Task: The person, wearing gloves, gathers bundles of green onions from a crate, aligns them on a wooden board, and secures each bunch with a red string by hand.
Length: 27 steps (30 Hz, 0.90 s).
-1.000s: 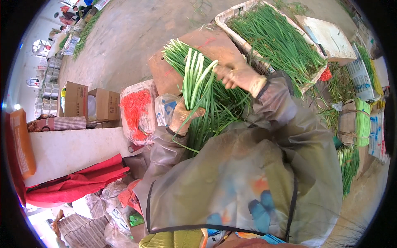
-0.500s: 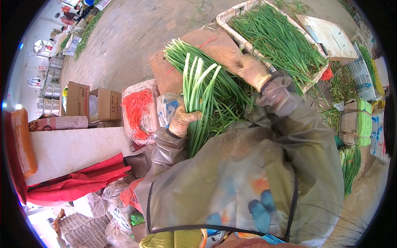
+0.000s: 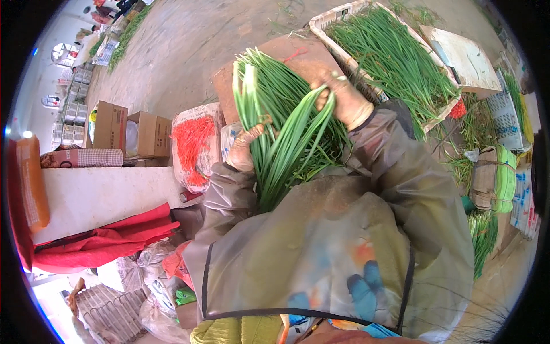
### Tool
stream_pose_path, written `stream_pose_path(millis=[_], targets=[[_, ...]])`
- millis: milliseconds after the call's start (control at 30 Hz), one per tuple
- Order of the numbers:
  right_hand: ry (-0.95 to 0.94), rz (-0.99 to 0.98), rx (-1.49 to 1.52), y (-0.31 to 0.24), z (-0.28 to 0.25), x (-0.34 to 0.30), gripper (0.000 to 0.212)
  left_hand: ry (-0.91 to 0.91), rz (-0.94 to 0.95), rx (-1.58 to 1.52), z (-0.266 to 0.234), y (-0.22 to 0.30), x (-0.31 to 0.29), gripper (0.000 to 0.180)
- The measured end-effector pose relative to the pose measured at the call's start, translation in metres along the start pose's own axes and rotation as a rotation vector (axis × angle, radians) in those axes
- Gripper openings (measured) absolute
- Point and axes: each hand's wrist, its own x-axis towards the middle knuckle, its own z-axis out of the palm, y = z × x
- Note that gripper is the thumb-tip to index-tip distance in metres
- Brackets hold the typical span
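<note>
My left hand (image 3: 245,148), in a dirty pale glove, is closed round a bunch of garlic chives (image 3: 269,172) with pale ends pointing up and away from me. Level with those ends, my right hand (image 3: 348,104) pinches a few more chives (image 3: 309,112), which bend down toward the bunch. Behind both lies a thicker heap of chives (image 3: 281,80) on a brown board (image 3: 312,60). The lower leaves reach down to my grey translucent smock (image 3: 321,229).
A white plastic crate (image 3: 338,49) full of chives stands at the far right, beside a pale box (image 3: 461,54). Red ties (image 3: 193,143) lie on a package at left, near cardboard boxes (image 3: 112,132) and a white tabletop (image 3: 109,192). A green-and-tan bundle (image 3: 495,178) sits at right.
My right hand has moved left from over the board's right side and now holds a few chives. My left hand has shifted slightly up and left with its bunch.
</note>
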Motion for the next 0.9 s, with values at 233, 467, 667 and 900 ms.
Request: stream_pose_path(millis=[233, 467, 667, 900], targets=[[0.497, -0.18, -0.471, -0.035, -0.051, 0.008, 0.02, -0.145, -0.049, 0.085, -0.002, 0.006, 0.007, 0.049], [0.204, 0.034, -0.742, -0.005, 0.041, 0.013, 0.031, -0.207, -0.014, 0.104, 0.021, -0.025, 0.01, 0.045], [0.073, 0.047, -0.397, -0.002, 0.023, 0.008, 0.02, -0.174, -0.049, -0.028, 0.021, -0.012, 0.003, 0.039], [0.181, -0.176, -0.636, 0.003, 0.018, 0.007, 0.016, -0.081, -0.03, 0.007, 0.021, -0.019, 0.025, 0.034]])
